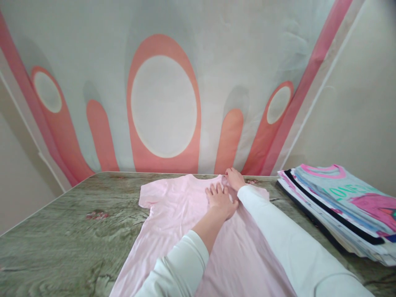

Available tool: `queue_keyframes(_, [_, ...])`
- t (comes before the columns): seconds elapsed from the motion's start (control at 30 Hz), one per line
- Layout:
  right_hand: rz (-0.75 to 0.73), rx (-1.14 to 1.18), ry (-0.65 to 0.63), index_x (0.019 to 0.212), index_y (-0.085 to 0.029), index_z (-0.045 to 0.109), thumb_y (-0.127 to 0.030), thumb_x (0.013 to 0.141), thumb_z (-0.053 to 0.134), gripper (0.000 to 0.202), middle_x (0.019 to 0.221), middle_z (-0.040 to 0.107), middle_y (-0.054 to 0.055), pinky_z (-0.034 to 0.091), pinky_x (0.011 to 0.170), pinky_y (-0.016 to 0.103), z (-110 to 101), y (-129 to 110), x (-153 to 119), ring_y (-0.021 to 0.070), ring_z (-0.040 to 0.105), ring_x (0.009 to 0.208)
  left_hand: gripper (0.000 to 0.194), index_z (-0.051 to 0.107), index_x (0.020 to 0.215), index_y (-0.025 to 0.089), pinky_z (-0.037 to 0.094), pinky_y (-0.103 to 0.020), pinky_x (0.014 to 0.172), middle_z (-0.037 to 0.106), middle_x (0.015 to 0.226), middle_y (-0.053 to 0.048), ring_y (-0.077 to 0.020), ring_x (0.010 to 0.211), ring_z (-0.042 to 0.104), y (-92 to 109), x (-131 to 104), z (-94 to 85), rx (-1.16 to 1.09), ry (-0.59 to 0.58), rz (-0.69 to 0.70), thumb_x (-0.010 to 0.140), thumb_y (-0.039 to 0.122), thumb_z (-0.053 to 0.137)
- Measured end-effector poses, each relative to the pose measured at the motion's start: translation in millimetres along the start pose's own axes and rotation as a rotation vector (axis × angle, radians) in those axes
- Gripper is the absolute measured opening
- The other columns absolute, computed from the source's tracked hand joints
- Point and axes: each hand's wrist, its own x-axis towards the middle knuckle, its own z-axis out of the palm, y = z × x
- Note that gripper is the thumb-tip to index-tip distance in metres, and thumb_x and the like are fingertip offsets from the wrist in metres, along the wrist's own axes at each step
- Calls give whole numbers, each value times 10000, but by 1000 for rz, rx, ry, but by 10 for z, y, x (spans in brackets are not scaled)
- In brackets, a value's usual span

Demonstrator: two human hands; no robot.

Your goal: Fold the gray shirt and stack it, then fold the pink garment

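Note:
A pale pink short-sleeved T-shirt [176,222] lies spread on the table, its neckline toward the far edge. My left hand [220,201] rests flat on the upper chest of the shirt, fingers spread, holding nothing. Just beyond it, my right hand [235,180] is closed at the shoulder beside the neckline, with bent fingers gripping the fabric there. My right forearm covers much of the shirt's right side, though the end of that sleeve shows past it. Light creases run through the cloth.
A stack of folded clothes [337,210] stands on the table at the right, topped by a grey shirt with pink trim. The wood-patterned table [68,231] ends at a wall hanging [163,165] with coral shapes.

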Motion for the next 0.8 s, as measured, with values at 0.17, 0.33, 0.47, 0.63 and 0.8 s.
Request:
queue_keyframes(0.17, [-255, 126, -29, 1022, -146, 578, -123, 860, 380, 258, 1055, 591, 116, 356, 883, 290, 0, -147, -95, 184, 527, 992, 802, 254, 1407, 190, 0, -633, 988, 170, 1481, -110, -417, 1322, 56, 10, 18, 14, -10, -24, -7, 769, 674, 216])
queue_keyframes(0.33, [-343, 169, -124, 1117, -191, 581, -85, 833, 373, 368, 1187, 580, 54, 329, 961, 290, 59, 4, -198, 154, 494, 1099, 811, 225, 1416, 173, 14, -628, 996, 157, 1484, -107, -409, 1318, 92, 15, 4, -8, -18, -15, -5, 773, 667, 216])
queue_keyframes(0.47, [-125, 37, -54, 1194, -185, 548, -148, 855, 371, 384, 1276, 520, 102, 314, 972, 416, -2, 241, -235, 240, 435, 1177, 757, 346, 1360, 109, -24, -576, 1032, 281, 1429, -166, -358, 1310, 168, 28, -16, -27, 50, 43, 7, 808, 611, 220])
queue_keyframes(0.63, [-327, 80, -75, 1247, -161, 507, -104, 822, 355, 455, 1317, 480, 97, 282, 1032, 386, -35, 307, -434, 199, 371, 1247, 695, 333, 1358, 82, 69, -544, 1046, 275, 1430, -171, -310, 1304, 211, 9, 15, 23, 27, 61, 55, 828, 526, 250])
queue_keyframes(0.8, [-369, 164, -152, 1233, -173, 521, -249, 868, 372, 401, 1324, 478, 93, 269, 1051, 384, -33, 559, -648, 200, 375, 1255, 738, 270, 1391, 110, 74, -546, 1048, 183, 1473, -134, -301, 1342, 122, -24, 27, 58, -7, 2, 53, 826, 581, 208])
